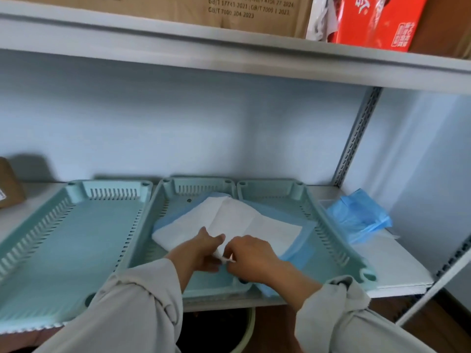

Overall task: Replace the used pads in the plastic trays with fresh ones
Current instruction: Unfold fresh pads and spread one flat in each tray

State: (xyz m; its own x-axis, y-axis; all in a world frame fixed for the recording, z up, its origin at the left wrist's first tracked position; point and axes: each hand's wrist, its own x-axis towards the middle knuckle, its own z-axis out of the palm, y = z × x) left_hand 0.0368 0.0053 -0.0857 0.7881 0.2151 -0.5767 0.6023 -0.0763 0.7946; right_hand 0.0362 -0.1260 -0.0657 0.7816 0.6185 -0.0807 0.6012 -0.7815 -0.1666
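3 pale green plastic trays with slotted walls are set side by side on a grey metal shelf (pixel 397 266): a left tray (pixel 63 240), a middle tray (pixel 158 212) and a right tray (pixel 328 225). A white absorbent pad with a blue backing (pixel 229 220) is spread, partly unfolded and creased, across the middle and right trays, its blue edge draped over the wall between them. The near edge of the pad is pinched from both sides: the fingers of the left hand (pixel 201 250) are curled round it, and the fingers of the right hand (pixel 252 256) are curled on the same edge just beside them. Both forearms are covered by light beige sleeves (pixel 142 301). A crumpled blue plastic sheet (pixel 356 217) is seen on the shelf to the right of the trays. On the upper shelf (pixel 229 54), a brown cardboard box with printed text (pixel 204 8) and a red package (pixel 377 21) are stored. A brown box (pixel 10 184) is partly visible at the left edge.
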